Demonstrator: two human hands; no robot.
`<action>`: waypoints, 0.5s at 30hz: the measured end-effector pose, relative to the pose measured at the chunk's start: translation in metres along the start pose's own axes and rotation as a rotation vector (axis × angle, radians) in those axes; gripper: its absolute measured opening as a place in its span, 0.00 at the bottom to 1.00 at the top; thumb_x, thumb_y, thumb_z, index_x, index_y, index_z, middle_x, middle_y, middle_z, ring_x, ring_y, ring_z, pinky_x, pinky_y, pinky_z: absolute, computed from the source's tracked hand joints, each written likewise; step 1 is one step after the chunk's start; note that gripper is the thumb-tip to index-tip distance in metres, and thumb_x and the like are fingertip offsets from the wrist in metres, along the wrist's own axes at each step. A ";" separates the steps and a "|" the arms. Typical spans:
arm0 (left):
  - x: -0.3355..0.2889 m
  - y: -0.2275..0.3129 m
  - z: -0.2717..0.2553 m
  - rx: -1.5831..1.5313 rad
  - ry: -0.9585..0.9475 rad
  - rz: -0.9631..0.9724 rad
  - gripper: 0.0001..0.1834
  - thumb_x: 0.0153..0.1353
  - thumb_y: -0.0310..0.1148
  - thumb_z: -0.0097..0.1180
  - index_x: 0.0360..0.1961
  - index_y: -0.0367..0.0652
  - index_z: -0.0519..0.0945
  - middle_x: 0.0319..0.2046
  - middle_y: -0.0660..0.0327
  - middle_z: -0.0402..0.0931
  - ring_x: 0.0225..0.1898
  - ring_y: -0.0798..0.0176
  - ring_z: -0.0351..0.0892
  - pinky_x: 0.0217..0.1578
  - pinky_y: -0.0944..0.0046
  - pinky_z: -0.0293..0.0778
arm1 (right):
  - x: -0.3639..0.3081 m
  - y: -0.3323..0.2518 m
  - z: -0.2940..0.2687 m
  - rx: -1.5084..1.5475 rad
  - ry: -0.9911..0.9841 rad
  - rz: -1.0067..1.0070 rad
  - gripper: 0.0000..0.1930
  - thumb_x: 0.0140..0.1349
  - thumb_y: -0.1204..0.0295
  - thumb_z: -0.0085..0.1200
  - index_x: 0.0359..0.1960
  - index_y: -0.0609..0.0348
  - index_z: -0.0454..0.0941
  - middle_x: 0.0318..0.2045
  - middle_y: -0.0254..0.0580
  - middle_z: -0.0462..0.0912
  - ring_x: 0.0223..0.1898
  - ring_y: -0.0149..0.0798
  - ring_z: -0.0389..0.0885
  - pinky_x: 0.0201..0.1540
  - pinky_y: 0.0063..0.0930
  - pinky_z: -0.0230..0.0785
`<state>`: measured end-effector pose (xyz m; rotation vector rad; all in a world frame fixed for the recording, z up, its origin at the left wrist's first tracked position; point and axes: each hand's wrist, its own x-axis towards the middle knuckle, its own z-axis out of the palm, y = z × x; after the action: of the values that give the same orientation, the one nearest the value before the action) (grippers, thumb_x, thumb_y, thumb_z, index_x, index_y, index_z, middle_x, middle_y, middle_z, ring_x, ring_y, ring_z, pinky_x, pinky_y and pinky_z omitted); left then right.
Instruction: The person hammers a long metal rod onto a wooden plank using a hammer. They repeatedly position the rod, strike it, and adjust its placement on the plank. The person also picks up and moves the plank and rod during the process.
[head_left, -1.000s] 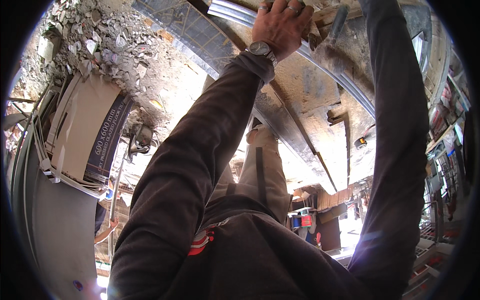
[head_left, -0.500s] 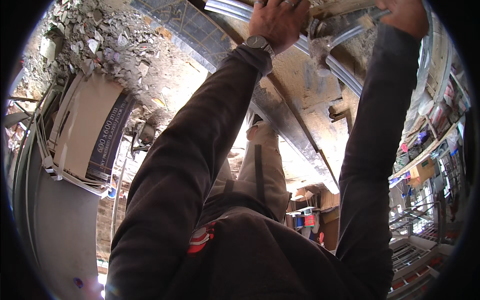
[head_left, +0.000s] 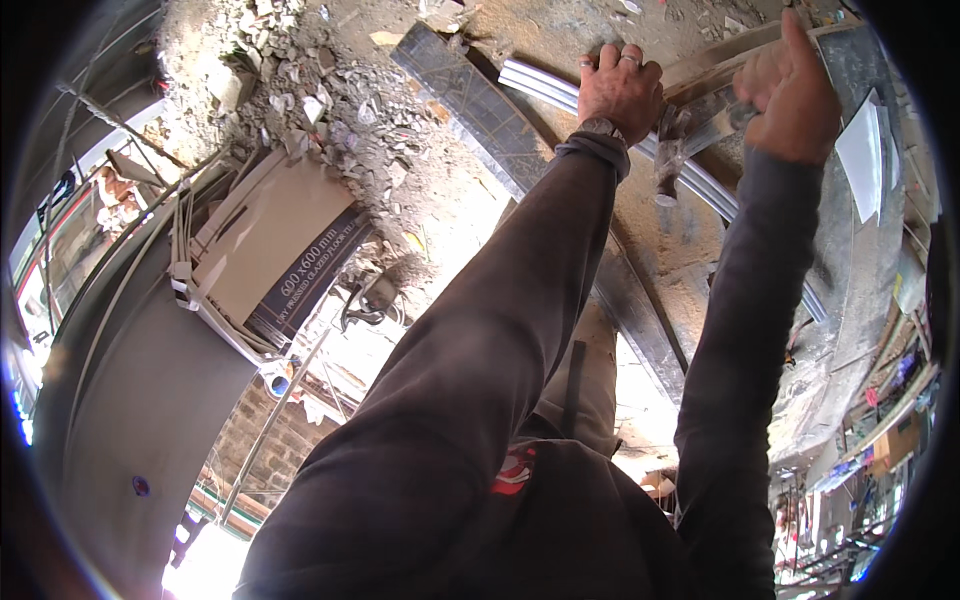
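My left hand (head_left: 618, 98), with a watch on its wrist and rings on its fingers, is closed over long ridged silver metal strips (head_left: 540, 84). The strips run slantwise beneath it across a worn wooden board (head_left: 655, 235). In my right hand (head_left: 795, 105) is the handle of a hammer, gripped with the thumb stretched out along the top. The hammer's head (head_left: 667, 170) lies over the strips, just right of my left hand. Whether the head touches them I cannot tell.
A dark metal beam (head_left: 480, 115) slants past the board. Broken rubble (head_left: 330, 110) covers the ground at the upper left, above a cardboard tile box (head_left: 270, 250) and a grey panel (head_left: 150, 400). A white sheet (head_left: 862, 160) lies at the right.
The whole view has shifted, bringing both hands lower and the board's far end into sight. My left hand stays on the strips; my right hand still holds the hammer.
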<state>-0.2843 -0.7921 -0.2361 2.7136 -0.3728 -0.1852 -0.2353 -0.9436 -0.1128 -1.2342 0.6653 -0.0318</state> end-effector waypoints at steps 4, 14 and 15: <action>-0.001 0.002 0.000 0.001 0.043 -0.015 0.12 0.57 0.43 0.53 0.36 0.51 0.82 0.46 0.57 0.73 0.52 0.50 0.67 0.54 0.41 0.61 | -0.058 0.008 0.001 -0.712 0.056 -0.967 0.16 0.71 0.71 0.44 0.22 0.60 0.71 0.14 0.32 0.64 0.15 0.28 0.63 0.19 0.27 0.60; -0.004 -0.003 0.004 -0.007 0.148 0.051 0.06 0.52 0.38 0.59 0.33 0.56 0.81 0.41 0.60 0.72 0.46 0.50 0.70 0.49 0.38 0.64 | -0.176 0.013 -0.009 -0.094 -0.030 -0.413 0.18 0.63 0.71 0.52 0.16 0.62 0.65 0.16 0.36 0.66 0.20 0.31 0.62 0.27 0.27 0.56; -0.003 -0.003 0.003 -0.004 0.123 0.048 0.07 0.53 0.38 0.59 0.34 0.56 0.81 0.41 0.60 0.72 0.46 0.50 0.70 0.49 0.38 0.64 | -0.181 0.012 -0.012 -0.094 -0.078 -0.440 0.16 0.60 0.73 0.53 0.15 0.62 0.65 0.16 0.37 0.66 0.21 0.33 0.63 0.29 0.29 0.57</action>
<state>-0.2873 -0.7896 -0.2392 2.6923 -0.4002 -0.0049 -0.3920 -0.8831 -0.0434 -1.4464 0.3206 -0.3186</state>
